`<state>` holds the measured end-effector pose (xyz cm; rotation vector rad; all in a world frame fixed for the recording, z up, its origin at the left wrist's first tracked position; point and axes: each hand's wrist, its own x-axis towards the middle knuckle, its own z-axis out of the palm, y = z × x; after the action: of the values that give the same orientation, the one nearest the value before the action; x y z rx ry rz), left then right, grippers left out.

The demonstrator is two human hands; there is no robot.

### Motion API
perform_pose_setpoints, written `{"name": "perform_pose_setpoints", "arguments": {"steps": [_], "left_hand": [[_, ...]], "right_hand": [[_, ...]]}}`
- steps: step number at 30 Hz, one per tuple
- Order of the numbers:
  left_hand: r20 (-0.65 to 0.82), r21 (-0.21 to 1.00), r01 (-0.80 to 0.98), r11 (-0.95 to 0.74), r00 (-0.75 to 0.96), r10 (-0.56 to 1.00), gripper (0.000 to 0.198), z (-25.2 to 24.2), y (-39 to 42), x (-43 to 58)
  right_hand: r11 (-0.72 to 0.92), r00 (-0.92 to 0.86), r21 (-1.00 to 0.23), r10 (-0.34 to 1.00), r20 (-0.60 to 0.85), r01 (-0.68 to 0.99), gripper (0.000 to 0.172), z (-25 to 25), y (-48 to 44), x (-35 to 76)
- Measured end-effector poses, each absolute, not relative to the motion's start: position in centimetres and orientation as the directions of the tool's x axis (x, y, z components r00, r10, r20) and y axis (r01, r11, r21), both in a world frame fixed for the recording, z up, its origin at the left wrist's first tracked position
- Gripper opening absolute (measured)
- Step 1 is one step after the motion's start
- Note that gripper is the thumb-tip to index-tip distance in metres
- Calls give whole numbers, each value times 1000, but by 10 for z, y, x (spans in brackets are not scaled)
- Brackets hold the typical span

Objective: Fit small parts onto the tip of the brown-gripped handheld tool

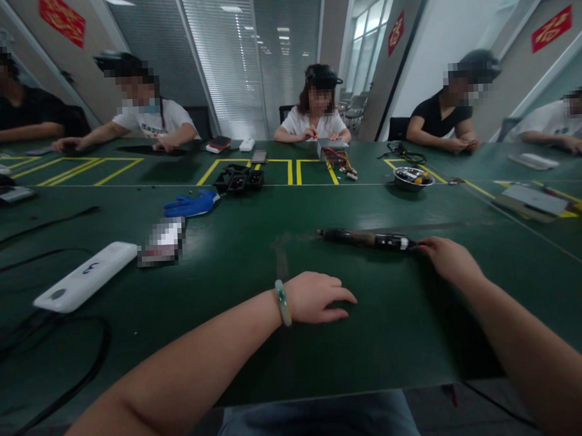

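A long black electric screwdriver (369, 239) lies across the green table, its narrow tip pointing left. My right hand (450, 259) pinches its rear end, near a small white label. Resting on the table in front of me, my left hand (318, 297) holds nothing, and its fingers are apart. A pale green bangle (284, 303) circles the left wrist. The screwdriver is in front of the left hand and not touched by it.
To the left are a white power bank (88, 275), a phone (163, 241), a blue glove (191, 204) and black cables (93, 374). Farther off stand black holders (238, 178), a metal bowl (413, 179) and a grey box with wires (331, 150). Several people sit along the far side.
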<state>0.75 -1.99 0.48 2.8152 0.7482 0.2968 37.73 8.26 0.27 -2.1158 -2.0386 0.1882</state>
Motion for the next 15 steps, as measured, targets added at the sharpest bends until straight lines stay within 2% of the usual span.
{"name": "perform_pose_setpoints", "arguments": {"steps": [7, 11, 15], "left_hand": [[117, 279, 470, -837, 849, 515, 36, 3, -18, 8], [110, 284, 475, -833, 847, 520, 36, 3, -17, 8], [114, 291, 465, -836, 851, 513, 36, 1, -17, 7]], "right_hand": [[-479, 500, -211, 864, 58, 852, 34, -21, 65, 536], [-567, 606, -255, 789, 105, 783, 41, -37, 60, 570], [-639, 666, -241, 745, 47, 731, 57, -38, 63, 572]]}}
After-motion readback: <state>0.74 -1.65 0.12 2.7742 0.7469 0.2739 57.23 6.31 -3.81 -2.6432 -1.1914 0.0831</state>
